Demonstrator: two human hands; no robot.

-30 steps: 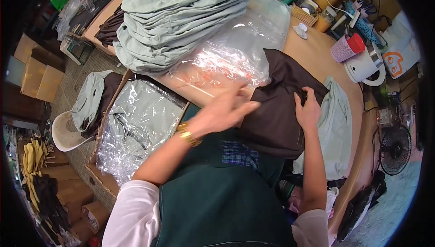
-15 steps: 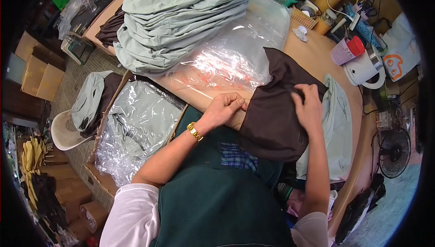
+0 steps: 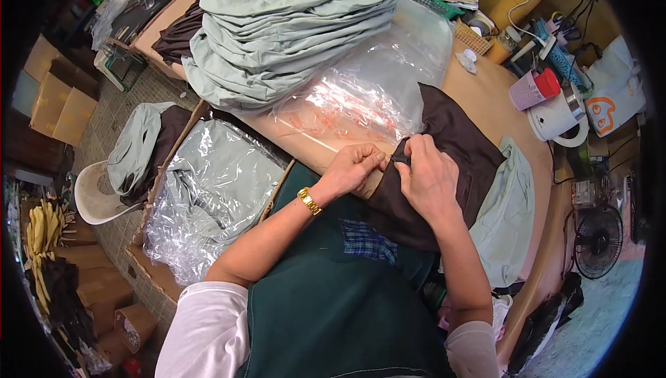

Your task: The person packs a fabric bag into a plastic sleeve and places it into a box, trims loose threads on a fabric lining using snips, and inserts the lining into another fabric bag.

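Fingers (image 3: 416, 148) on brown cloth (image 3: 475, 139), plastic (image 3: 413, 48) beyond

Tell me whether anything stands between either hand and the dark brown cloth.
Nothing visible does. The right hand is over the dark brown cloth, and the left hand is at its edge. The clear plastic lies beyond the hands, not between them and the cloth.

Right fingers (image 3: 419, 148) pinch something dark (image 3: 400, 159) beside left fingers (image 3: 368, 156) at the brown cloth (image 3: 475, 163).
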